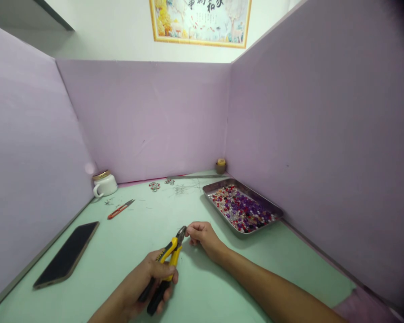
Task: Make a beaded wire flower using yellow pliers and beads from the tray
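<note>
1. Head view: left hand (161,276) closed round the handles of yellow-and-black pliers (173,255), thumb on top, fingers wrapped underneath. Pliers at the near middle of the worktop (138,242), head aimed far and slightly right.
2. Right hand (202,235): thumb and forefinger pinched together right by the plier tips, other fingers curled. Whatever is in the pinch is too small to make out. Can't tell if the fingers touch the tips.
3. Right of the hands: metal tray (257,196), set at an angle, with loose beads (244,208) in purple, red, clear, black and amber.
4. Left of the hands: orange-handled snips (121,209), points toward far right. Nearer, far left side: phone (67,255), dark screen up, lying flat.
5. Far left corner: white mug (106,185) with gold-coloured lid, small dark bits (108,202) just nearer.
6. Far middle: two small clusters of beaded pieces (154,186), scattered thin wire-like pins (181,189) to their right, long thin strip (197,176) behind.
7. Far right corner: small container (221,167), yellow on top, beyond the tray.
8. Pale purple panels (148,121) on left, far and right sides. Framed picture (202,22) on the wall above.
</note>
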A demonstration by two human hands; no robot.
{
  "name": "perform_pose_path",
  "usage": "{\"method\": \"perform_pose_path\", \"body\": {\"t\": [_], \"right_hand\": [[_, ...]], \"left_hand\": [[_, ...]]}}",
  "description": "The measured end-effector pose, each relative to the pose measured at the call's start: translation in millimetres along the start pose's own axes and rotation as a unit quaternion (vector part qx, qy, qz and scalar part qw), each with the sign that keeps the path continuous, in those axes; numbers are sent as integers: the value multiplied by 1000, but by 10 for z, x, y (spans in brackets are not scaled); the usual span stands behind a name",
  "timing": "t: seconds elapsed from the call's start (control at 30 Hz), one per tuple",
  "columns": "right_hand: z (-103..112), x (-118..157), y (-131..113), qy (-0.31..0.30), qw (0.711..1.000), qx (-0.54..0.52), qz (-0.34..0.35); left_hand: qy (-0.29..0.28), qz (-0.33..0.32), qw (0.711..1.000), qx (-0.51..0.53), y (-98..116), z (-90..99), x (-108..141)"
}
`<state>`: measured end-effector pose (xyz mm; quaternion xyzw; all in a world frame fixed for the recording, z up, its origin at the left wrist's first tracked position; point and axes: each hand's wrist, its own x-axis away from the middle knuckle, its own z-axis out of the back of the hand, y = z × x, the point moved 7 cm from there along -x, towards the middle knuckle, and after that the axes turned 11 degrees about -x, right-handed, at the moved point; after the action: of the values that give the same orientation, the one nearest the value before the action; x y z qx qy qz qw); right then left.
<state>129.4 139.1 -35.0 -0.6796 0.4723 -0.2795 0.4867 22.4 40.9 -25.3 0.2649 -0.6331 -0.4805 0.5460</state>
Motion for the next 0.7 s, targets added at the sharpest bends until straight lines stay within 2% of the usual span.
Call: {"method": "perform_pose_path", "body": {"t": [0.07,0.13,0.23,0.33,0.4,0.47,0.53,0.6,0.7], "right_hand": [[8,-7,13,2,1000,-3,-1],[12,-11,19,4,1000,-1,-1],[12,-12,25,4,1000,-1,-4],[19,-15,39,5,1000,-9,-6],[30,-19,50,10,1000,-13,-6],[39,-23,57,14,1000,-12,-4],[42,-23,56,16,1000,-8,-2],[41,-22,54,17,1000,-7,-2],[38,-20,53,17,1000,-6,-6]], "left_hand": [[19,-17,995,-101,55,-1,7],[55,-60,971,-224,151,9,14],[129,-110,910,-379,246,52,17],[192,-78,833,-513,196,131,-8],[213,-59,785,-579,161,160,-20],[220,-48,754,-617,144,166,-24],[221,-44,739,-634,140,162,-23],[222,-44,737,-637,143,159,-25],[220,-58,760,-609,158,154,-29]]}}
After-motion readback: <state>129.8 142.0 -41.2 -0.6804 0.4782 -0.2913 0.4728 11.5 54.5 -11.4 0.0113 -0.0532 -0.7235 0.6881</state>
